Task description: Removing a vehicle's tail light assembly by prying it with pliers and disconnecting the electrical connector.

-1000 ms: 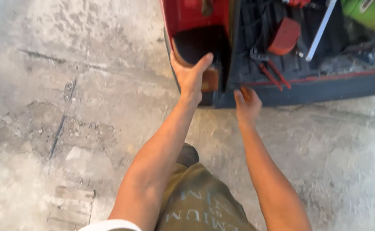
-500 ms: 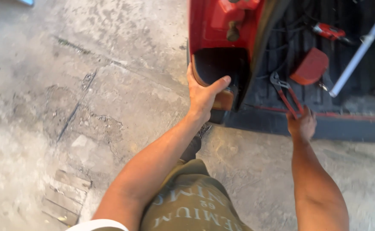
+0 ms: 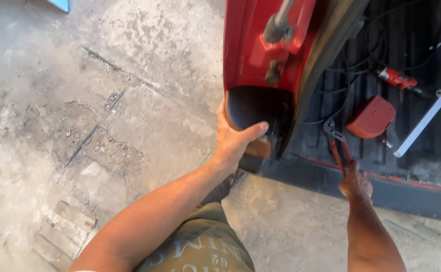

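We record first the cracked, stained concrete floor, which fills the left half of the view and runs under everything else. Next comes the red vehicle body panel, rising at upper centre, with a dark strut and its fittings bolted to the inner face. To its right lies the black ribbed load bed, edged near us by a dark sill. On that bed we list, well apart from one another: a white bar lying slantwise at the right edge; a red block-shaped piece near the middle; a red power tool with black cables farther in; and red-handled pliers lying with the jaws pointing away from us and the handles toward the sill. At the lower corner of the red panel sits a dark rounded lamp housing with an amber piece just below it. Our left hand cups this housing from underneath and from the side, thumb laid across its lower front, fingers wrapped behind and mostly hidden. Our right hand rests at the sill with its fingertips at the ends of the pliers' handles; we cannot tell whether the fingers have closed on them. Olive shorts with pale lettering show at the bottom edge.
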